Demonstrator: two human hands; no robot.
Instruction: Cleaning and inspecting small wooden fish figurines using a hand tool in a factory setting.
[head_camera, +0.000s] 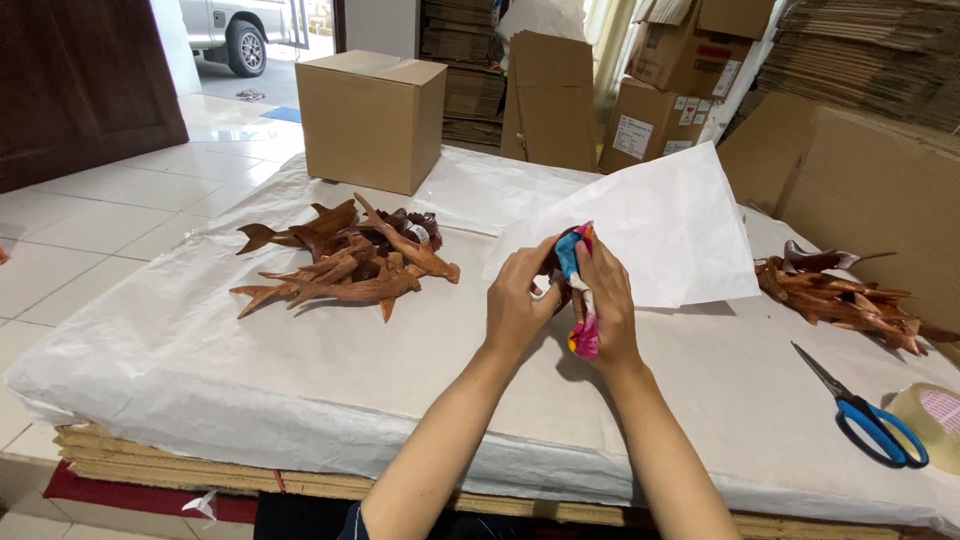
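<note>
My left hand (517, 303) and my right hand (607, 300) are together above the middle of the covered table (300, 360). Between them they grip a small object, mostly hidden, with a brightly coloured cloth (580, 300) in pink, blue and yellow wound around it. A sheet of white paper (650, 225) lies just behind the hands, its far corner lifted. A pile of carved brown wooden fish (345, 258) lies to the left of my hands.
Another pile of brown wooden carvings (845, 295) lies at the right. Blue-handled scissors (865, 410) and a roll of tape (930, 415) sit near the right edge. A closed cardboard box (372, 118) stands at the table's back; stacked cartons and flat cardboard (870, 170) lie behind.
</note>
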